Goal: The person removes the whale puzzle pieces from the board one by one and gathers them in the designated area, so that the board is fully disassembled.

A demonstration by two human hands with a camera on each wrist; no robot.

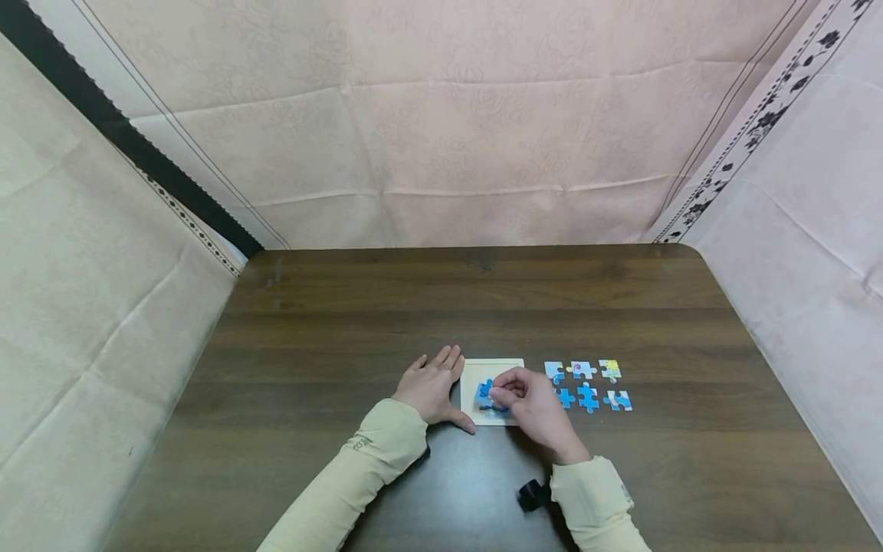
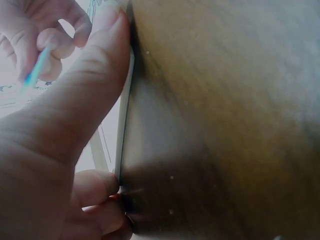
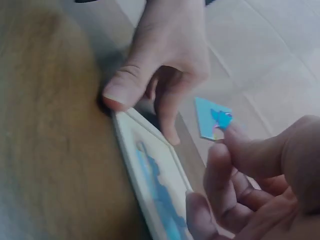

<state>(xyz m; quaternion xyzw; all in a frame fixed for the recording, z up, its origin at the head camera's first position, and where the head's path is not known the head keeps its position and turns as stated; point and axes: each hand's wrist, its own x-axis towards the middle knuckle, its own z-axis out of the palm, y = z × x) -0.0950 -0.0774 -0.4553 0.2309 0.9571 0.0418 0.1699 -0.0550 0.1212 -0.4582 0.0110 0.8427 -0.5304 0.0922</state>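
Observation:
My right hand [image 1: 534, 406] pinches a small light-blue jigsaw piece [image 3: 206, 120] between thumb and fingertip. In the right wrist view, the piece is held tilted and carries a darker blue shape with a touch of pink and yellow. It overlaps the pale puzzle tray [image 1: 493, 363] in the head view. My left hand [image 1: 429, 389] rests along the tray's left side, fingers stretched forward and thumb [image 2: 100, 65] by the near left corner. Blue puzzle pieces [image 3: 167, 202] lie in the tray's lower part; my right hand partly hides them.
Right of the tray, several loose jigsaw pieces [image 1: 588, 397] lie in two rows on the dark wooden table [image 1: 372, 307]. A yellow-topped piece [image 1: 610, 370] is at the far right of the back row. Pale cloth [image 1: 441, 153] hangs behind the table and at both sides.

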